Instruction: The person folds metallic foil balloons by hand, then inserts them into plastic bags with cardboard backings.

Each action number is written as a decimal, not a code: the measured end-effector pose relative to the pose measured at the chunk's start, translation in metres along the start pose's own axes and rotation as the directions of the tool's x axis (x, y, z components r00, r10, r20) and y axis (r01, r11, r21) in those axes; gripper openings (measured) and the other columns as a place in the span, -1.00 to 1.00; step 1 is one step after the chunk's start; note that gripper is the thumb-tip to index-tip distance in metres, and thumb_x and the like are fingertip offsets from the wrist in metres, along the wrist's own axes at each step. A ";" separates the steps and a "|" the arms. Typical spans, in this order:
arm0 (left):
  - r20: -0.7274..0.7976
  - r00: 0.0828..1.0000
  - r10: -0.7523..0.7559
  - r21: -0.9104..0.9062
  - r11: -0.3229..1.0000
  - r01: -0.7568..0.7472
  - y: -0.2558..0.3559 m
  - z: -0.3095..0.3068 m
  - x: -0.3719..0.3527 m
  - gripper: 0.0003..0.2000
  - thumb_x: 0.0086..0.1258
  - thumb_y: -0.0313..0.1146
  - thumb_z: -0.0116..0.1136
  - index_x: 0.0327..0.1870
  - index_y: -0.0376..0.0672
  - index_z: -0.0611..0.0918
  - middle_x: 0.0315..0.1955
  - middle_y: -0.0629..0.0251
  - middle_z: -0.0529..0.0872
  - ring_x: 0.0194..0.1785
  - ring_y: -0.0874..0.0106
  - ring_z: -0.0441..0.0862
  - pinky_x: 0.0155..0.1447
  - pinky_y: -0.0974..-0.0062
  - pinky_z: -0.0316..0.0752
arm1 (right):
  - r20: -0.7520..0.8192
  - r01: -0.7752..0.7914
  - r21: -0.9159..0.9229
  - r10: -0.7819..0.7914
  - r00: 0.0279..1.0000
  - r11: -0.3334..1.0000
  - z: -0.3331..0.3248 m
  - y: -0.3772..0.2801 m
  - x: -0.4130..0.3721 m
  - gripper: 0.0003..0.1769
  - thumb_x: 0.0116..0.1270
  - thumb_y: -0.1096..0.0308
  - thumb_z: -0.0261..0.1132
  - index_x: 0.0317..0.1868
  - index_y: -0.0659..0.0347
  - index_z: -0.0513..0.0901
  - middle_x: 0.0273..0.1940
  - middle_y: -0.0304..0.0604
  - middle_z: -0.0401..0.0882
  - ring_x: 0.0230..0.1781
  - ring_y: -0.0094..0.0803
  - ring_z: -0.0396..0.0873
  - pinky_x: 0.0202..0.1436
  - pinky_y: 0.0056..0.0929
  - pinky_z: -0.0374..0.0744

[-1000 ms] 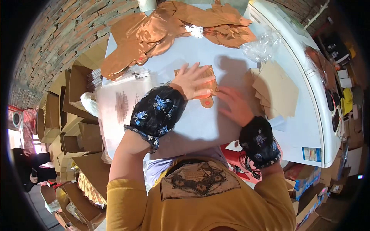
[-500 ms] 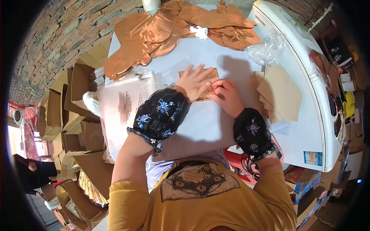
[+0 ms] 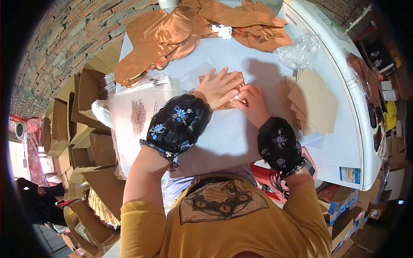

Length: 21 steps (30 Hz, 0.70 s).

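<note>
A copper-coloured folded foil sheet (image 3: 239, 76) lies on the pale table, mostly covered by my hands. My left hand (image 3: 216, 91) rests flat on it with the fingers spread. At its right edge, my right hand (image 3: 254, 102) has its fingers curled in, thumb and fingertips pinched at the foil beside my left thumb. Exactly what is between those fingertips is partly hidden. Both forearms wear black sleeve covers with flowers. Beyond my hands is a pile of flat, shiny copper foil shapes (image 3: 165, 36), resembling deflated foil balloons, with a white bundle (image 3: 222, 32) on it.
Printed clear plastic bags (image 3: 140, 105) are stacked at the table's left. Brown card sheets (image 3: 314, 101) and crumpled clear plastic (image 3: 299, 51) lie on the right, by a white appliance (image 3: 344, 129). Cardboard boxes (image 3: 92, 92) crowd the left side. A person in dark clothes (image 3: 41, 200) is at far left.
My left hand stays spread on the foil, its fingers shifted slightly. My right hand has moved a little up and its fingers are drawn in more. The person at far left has shifted.
</note>
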<state>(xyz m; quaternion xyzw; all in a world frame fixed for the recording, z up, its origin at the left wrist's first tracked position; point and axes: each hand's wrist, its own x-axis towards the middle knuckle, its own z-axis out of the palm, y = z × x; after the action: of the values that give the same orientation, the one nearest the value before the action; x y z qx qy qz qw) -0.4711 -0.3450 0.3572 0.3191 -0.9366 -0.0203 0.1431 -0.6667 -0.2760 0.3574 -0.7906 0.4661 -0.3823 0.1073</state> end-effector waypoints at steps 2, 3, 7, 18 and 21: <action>0.092 0.996 -0.020 0.002 1.000 0.020 0.000 -0.003 0.001 -0.40 0.57 0.18 -0.47 0.55 0.18 0.16 0.55 0.33 0.11 0.59 0.14 -0.01 0.55 -0.04 -0.18 | 0.024 -0.032 0.007 0.032 0.999 0.999 0.000 -0.001 0.001 -0.73 0.10 0.32 0.44 -0.37 0.12 0.45 -0.14 -0.19 0.51 0.00 -0.14 0.42 0.16 -0.18 0.32; 0.138 0.990 -0.031 0.004 1.000 0.030 0.000 -0.006 0.002 -0.38 0.56 0.20 -0.49 0.57 0.20 0.11 0.57 0.33 0.06 0.60 0.14 -0.06 0.57 -0.03 -0.23 | 0.036 -0.049 0.011 0.049 0.998 0.999 -0.001 -0.002 0.002 -0.72 0.10 0.32 0.45 -0.36 0.12 0.46 -0.14 -0.19 0.51 0.01 -0.13 0.42 0.17 -0.18 0.31; 0.101 0.995 0.005 0.185 0.983 -0.024 0.005 -0.007 -0.002 -0.42 0.58 0.11 -0.38 0.58 0.21 0.08 0.56 0.36 0.08 0.60 0.15 -0.04 0.56 -0.04 -0.19 | -0.090 0.171 -0.230 -0.196 0.976 0.958 -0.001 -0.013 0.001 -0.72 0.11 0.31 0.46 -0.21 0.09 0.56 -0.17 -0.28 0.53 -0.08 -0.24 0.48 0.06 -0.27 0.42; 0.119 0.993 -0.004 0.240 0.970 -0.025 0.006 -0.007 -0.001 -0.46 0.60 -0.02 -0.32 0.58 0.21 0.06 0.56 0.38 0.06 0.59 0.17 -0.02 0.55 -0.04 -0.12 | 0.120 0.214 -0.338 -0.183 0.976 0.917 -0.008 -0.050 -0.026 -0.60 0.17 0.34 0.43 0.05 0.14 0.66 -0.12 -0.28 0.59 -0.09 -0.29 0.58 0.02 -0.31 0.55; 0.097 0.995 0.009 0.250 0.968 -0.033 0.004 -0.003 -0.002 -0.45 0.60 -0.04 -0.29 0.58 0.20 0.06 0.56 0.39 0.06 0.59 0.16 -0.03 0.55 -0.03 -0.12 | 0.106 0.194 -0.346 -0.167 0.980 0.918 -0.006 -0.050 -0.027 -0.60 0.17 0.33 0.44 0.04 0.14 0.66 -0.13 -0.28 0.60 -0.10 -0.29 0.59 0.02 -0.31 0.55</action>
<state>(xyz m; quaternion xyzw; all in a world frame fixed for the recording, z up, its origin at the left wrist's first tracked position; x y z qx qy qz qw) -0.4712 -0.3407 0.3605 0.3235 -0.9407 0.0848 0.0570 -0.6453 -0.2257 0.3741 -0.8501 0.4483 -0.2707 -0.0554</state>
